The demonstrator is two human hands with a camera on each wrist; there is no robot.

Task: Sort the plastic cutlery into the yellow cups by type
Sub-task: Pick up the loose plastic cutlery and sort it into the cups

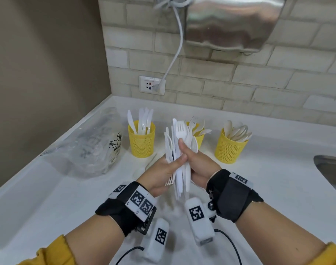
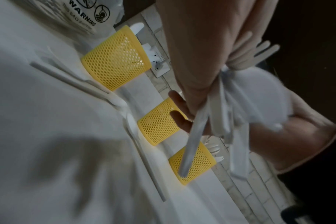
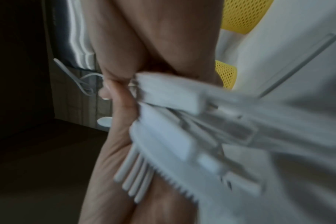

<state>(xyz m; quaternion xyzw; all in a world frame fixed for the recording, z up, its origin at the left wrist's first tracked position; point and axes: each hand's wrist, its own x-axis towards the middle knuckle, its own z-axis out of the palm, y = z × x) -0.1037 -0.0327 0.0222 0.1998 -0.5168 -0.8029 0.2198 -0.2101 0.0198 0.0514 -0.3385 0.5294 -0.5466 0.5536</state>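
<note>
We see a white countertop (image 1: 48, 188) running to a beige brick-tile wall (image 1: 239, 77) w/ a brushed steel wall unit (image 1: 232, 22) hung high at the far side, its grey cable (image 1: 179, 41) dropping to a white wall socket (image 1: 152, 85). At the right edge sits the rim of a steel sink (image 1: 331, 169). Far left on the counter lies a crumpled clear plastic bag (image 1: 90, 146) w/ black warning print. Three yellow mesh plastic cups stand in a row near the wall: the left cup (image 1: 141, 139) holds white knives upright, the middle cup (image 1: 198, 136), partly hidden behind the bundle, holds forks, and the right cup (image 1: 230, 148) holds cream spoons. In front of the cups, above the counter, both hands meet around a mixed bundle of white plastic cutlery (image 1: 179, 150), held roughly upright, w/ some fork tines up and some down. Our left hand (image 1: 163, 171) wraps the bundle from the left, thumb pressed across its front. Our right hand (image 1: 197, 167) closes on it from the right, thumb up along the pieces. Both wrists wear black straps w/ square-code markers. A few loose white pieces (image 1: 151, 161) lie on the counter just near of the left cup, beside the left hand; type is hard to tell.
</note>
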